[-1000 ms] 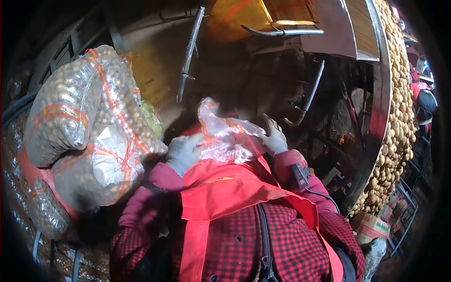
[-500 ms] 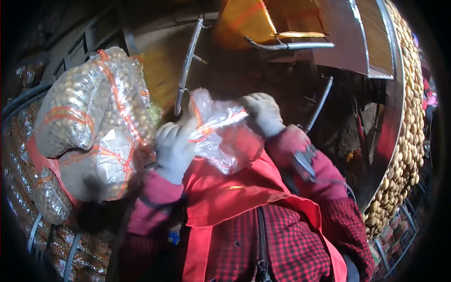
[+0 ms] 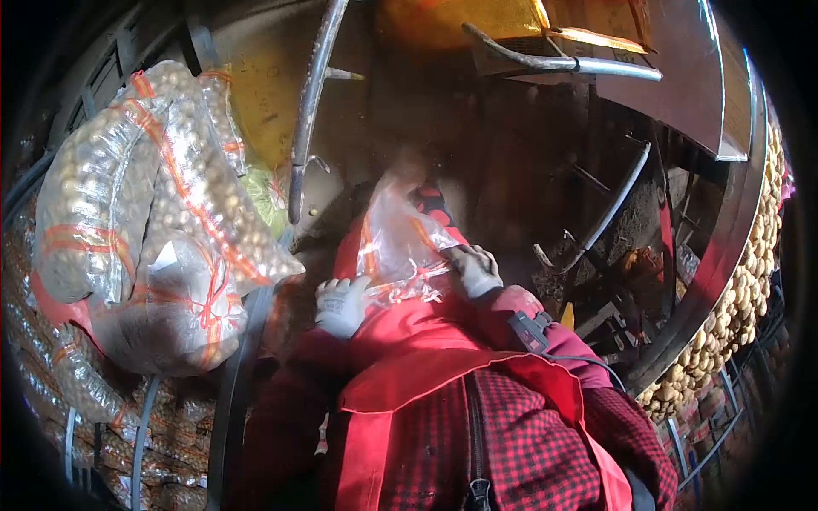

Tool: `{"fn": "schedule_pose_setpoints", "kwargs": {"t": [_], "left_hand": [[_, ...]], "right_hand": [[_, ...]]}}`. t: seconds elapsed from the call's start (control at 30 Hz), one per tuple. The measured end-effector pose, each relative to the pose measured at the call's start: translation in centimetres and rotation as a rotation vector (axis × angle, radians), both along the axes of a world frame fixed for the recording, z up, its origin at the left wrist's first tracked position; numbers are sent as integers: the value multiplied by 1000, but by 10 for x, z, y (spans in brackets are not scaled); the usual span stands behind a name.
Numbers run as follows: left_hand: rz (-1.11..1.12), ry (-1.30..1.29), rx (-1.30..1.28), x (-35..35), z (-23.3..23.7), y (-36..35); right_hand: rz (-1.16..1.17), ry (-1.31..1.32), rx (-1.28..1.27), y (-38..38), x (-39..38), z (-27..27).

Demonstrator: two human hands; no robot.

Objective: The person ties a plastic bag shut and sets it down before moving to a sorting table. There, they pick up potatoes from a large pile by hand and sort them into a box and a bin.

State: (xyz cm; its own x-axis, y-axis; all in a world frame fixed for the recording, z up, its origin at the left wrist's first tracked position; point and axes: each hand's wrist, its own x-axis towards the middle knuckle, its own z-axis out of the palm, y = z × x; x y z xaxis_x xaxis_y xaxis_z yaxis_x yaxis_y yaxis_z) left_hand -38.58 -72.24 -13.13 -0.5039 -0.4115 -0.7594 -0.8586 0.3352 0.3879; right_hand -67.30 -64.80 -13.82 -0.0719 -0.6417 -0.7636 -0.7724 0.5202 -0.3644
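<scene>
Well, that clear plastic bag [image 3: 394,230] over the red apron [image 3: 413,375] looks light, limp and slippery, best taken by opposite edges, where left hand [image 3: 342,307] and right hand [image 3: 477,271] seem to pinch it.

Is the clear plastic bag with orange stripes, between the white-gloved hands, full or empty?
Empty, it appears: the clear, orange-striped plastic bag lies limp and creased, with no contents visible.

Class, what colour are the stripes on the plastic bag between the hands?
Orange stripes on the plastic bag, head view.
</scene>
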Motion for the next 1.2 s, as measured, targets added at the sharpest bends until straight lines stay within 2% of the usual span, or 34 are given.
{"fn": "schedule_pose_setpoints", "kwargs": {"t": [0.07, 0.17, 0.27, 0.33, 0.4, 0.43, 0.47, 0.5, 0.53, 0.63, 0.7, 0.73, 0.77, 0.83, 0.93, 1.0, 1.07, 1.13, 1.17, 1.2], "left_hand": [[47, 30, -38, 0, 7, -7], [28, 87, -98, 8, 4, -12], [91, 209, -98, 9, 11, -23], [278, 217, 13, 12, 6, -28], [431, 274, 113, 21, -7, -32], [491, 326, 155, 29, -20, -34], [547, 380, 196, 32, -27, -41], [607, 292, 305, 21, -10, -60], [533, 252, 297, 10, 7, -79], [346, 91, 261, -12, 33, -113], [440, 132, 210, -29, 43, -120], [484, 153, 185, -34, 47, -126], [564, 509, 321, -12, 13, -115], [966, 534, 624, -6, 25, -130], [1318, 514, 650, -7, 61, -162], [864, 718, 136, 14, 75, -179], [948, 709, 112, 11, 93, -219], [823, 667, -36, -2, 84, -253], [747, 719, -94, -53, 126, -266], [703, 714, -110, -79, 131, -281]], "right_hand": [[30, -19, 32, -10, -2, 13], [-29, -39, -73, -8, -4, 14], [-202, -87, -197, -4, 0, 3], [-266, -234, -279, -15, -7, -4], [-286, -178, -342, -46, -8, 11], [-304, -316, -287, -68, -16, 15], [-482, -427, -346, -64, -16, -5], [-702, -617, -264, -88, -16, 8], [-919, -812, -176, -113, -17, 24], [-1004, -984, -142, -156, -27, 32], [-1057, -1077, -191, -180, -28, 39], [-1060, -1011, -230, -191, -27, 45], [-1033, -943, -243, -199, -32, 38], [-989, -834, -281, -216, -39, 28], [-921, -724, -296, -242, -40, 32], [-859, -666, -252, -256, -45, 40], [-747, -513, -368, -261, -47, 29], [-645, -328, -410, -271, -48, 27], [-647, -299, -412, -276, -47, 31], [-648, -269, -414, -281, -47, 38]]}}
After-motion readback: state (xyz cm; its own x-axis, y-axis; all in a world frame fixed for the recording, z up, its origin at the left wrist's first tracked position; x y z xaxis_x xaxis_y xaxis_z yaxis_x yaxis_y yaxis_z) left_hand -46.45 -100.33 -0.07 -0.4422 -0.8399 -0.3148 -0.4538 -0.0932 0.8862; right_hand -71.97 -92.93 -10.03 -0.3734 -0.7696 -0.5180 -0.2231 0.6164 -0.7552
